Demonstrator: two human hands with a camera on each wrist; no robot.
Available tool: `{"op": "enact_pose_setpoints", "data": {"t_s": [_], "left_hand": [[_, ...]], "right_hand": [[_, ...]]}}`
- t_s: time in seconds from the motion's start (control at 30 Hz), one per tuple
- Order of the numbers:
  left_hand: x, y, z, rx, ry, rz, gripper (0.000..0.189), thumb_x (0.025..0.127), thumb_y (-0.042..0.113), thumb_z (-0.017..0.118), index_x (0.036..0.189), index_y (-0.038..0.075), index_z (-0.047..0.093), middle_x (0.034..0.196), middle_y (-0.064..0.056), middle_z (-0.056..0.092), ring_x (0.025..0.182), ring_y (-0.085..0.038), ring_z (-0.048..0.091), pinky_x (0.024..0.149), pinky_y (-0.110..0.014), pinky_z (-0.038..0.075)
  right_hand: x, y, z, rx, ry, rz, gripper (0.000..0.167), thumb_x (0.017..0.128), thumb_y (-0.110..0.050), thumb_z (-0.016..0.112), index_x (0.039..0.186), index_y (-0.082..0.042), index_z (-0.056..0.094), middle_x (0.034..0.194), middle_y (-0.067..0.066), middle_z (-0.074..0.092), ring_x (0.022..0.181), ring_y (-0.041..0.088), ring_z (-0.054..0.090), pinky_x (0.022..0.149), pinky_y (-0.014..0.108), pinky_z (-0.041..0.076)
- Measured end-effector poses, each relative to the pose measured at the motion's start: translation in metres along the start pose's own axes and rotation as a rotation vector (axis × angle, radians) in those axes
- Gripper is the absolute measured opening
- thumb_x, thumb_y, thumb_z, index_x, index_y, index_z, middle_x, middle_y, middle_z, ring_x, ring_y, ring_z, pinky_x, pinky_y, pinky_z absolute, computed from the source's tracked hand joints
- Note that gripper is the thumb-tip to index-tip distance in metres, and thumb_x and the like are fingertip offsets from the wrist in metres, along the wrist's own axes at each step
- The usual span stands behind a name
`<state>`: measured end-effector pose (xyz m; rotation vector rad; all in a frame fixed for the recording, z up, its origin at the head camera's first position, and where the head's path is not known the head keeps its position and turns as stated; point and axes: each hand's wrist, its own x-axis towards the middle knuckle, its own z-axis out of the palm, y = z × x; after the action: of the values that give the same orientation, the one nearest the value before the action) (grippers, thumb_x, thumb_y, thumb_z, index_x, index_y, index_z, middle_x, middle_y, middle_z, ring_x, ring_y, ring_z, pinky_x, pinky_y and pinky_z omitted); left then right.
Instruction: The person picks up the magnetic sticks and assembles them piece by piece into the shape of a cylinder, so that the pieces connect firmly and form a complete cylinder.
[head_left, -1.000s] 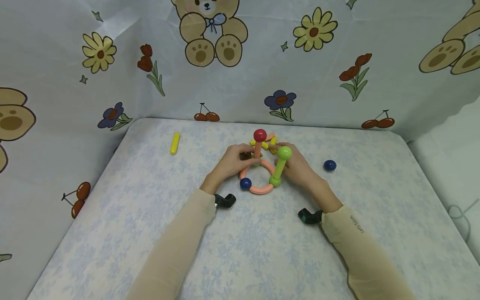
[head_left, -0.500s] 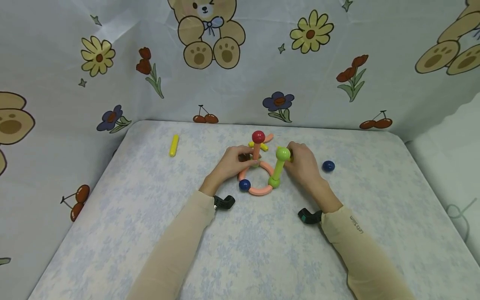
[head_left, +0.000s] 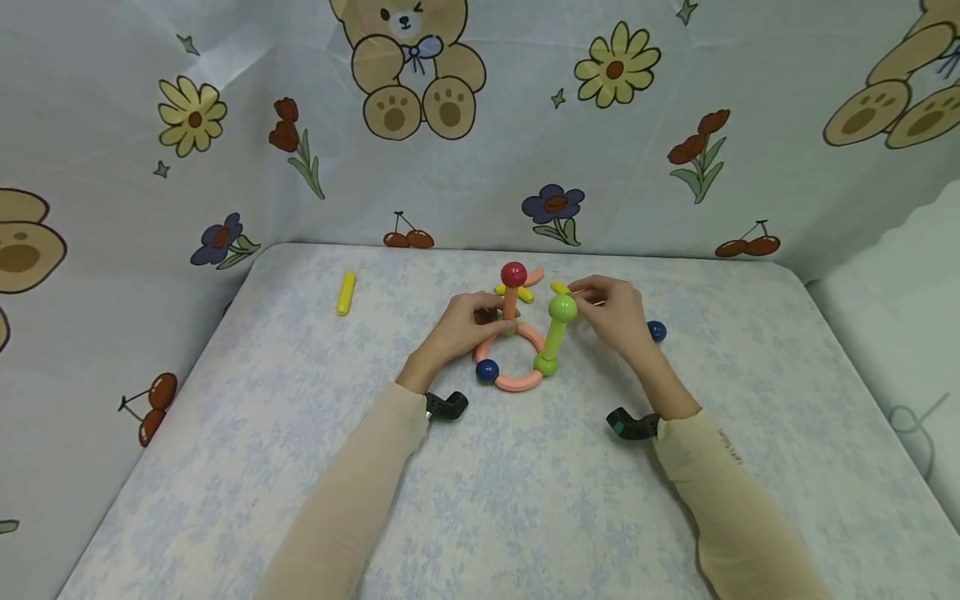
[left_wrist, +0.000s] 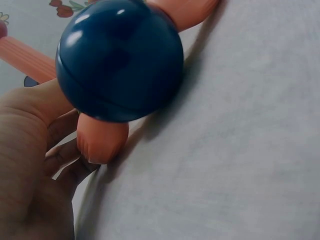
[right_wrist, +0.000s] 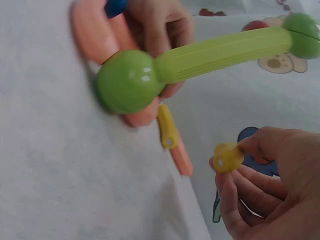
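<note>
Your right hand (head_left: 613, 317) pinches a yellow rod (head_left: 559, 287) between thumb and fingers, just beyond the green ball (head_left: 562, 308) topping the light-green rod (head_left: 555, 340). Your left hand (head_left: 462, 325) grips the far side of the coral ring (head_left: 519, 383), by the foot of the coral rod (head_left: 511, 302) that carries a red ball (head_left: 513, 274). Behind, a curved coral piece (head_left: 535, 276) lies on the bench (head_left: 525, 483).
</note>
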<state>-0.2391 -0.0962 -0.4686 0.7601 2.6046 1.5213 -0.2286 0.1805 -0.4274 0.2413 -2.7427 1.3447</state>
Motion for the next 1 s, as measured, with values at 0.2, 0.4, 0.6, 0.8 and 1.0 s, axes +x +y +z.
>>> {"op": "enact_pose_setpoints", "data": {"t_s": [0.2,0.4,0.6,0.8,1.0], "left_hand": [[-0.002,0.001,-0.001,0.003,0.002,-0.001,0.022,0.096,0.028,0.081,0.115,0.019,0.082,0.098,0.002,0.072,0.086,-0.017,0.061,0.077,-0.03,0.051],[-0.003,0.001,0.0,0.006,-0.004,-0.002,0.022,0.096,0.028,0.081,0.116,0.02,0.082,0.097,0.002,0.072,0.086,-0.016,0.06,0.077,-0.029,0.05],[-0.003,0.001,0.001,-0.001,0.002,0.009,0.023,0.095,0.027,0.082,0.116,0.019,0.082,0.099,0.001,0.074,0.085,-0.017,0.061,0.076,-0.029,0.05],[-0.002,0.0,0.002,0.001,-0.001,0.013,0.022,0.095,0.027,0.081,0.116,0.02,0.082,0.099,0.002,0.074,0.085,-0.016,0.061,0.076,-0.029,0.05],[-0.001,-0.001,0.002,0.003,-0.009,0.023,0.021,0.096,0.027,0.081,0.116,0.02,0.082,0.098,0.001,0.073,0.085,-0.016,0.061,0.075,-0.029,0.051]], "right_hand": [[0.004,-0.01,-0.011,0.527,-0.14,0.184,0.046,0.104,-0.03,0.069,0.138,0.001,0.063,0.112,0.0,0.076,0.1,0.01,0.07,0.092,0.026,0.059],[0.004,-0.02,-0.016,0.927,-0.29,0.268,0.047,0.106,-0.024,0.066,0.144,0.002,0.052,0.12,0.008,0.072,0.106,0.014,0.072,0.092,0.022,0.058],[0.0,-0.025,-0.019,1.118,-0.372,0.318,0.037,0.109,-0.023,0.061,0.14,-0.004,0.057,0.115,0.007,0.072,0.103,0.015,0.069,0.09,0.026,0.058],[-0.003,-0.029,-0.018,1.174,-0.429,0.342,0.028,0.109,-0.024,0.059,0.13,-0.007,0.069,0.115,0.006,0.071,0.101,0.016,0.069,0.09,0.026,0.057],[-0.006,-0.034,-0.016,1.154,-0.461,0.313,0.031,0.111,-0.024,0.055,0.134,-0.005,0.065,0.117,0.007,0.069,0.104,0.016,0.068,0.089,0.024,0.057]]}}
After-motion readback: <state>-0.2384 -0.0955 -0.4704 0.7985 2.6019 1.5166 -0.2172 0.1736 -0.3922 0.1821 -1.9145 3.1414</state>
